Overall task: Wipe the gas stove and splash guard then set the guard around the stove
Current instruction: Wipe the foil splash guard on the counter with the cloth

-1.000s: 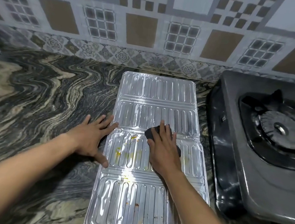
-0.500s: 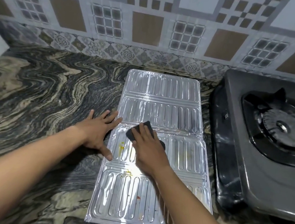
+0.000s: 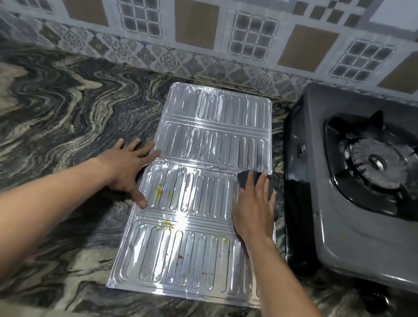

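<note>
Foil guard (image 3: 212,142) beneath right hand (image 3: 254,210).

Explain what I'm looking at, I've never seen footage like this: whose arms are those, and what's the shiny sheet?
No machine here: those are a person's bare arms, filmed by a wide-angle camera worn on their head, looking down. On the marbled counter lies a shiny splash guard, flat, with yellow stains. The left hand rests flat on its left edge. The right hand presses a dark wiping pad at its right edge. A grey gas stove stands beside it.
</note>
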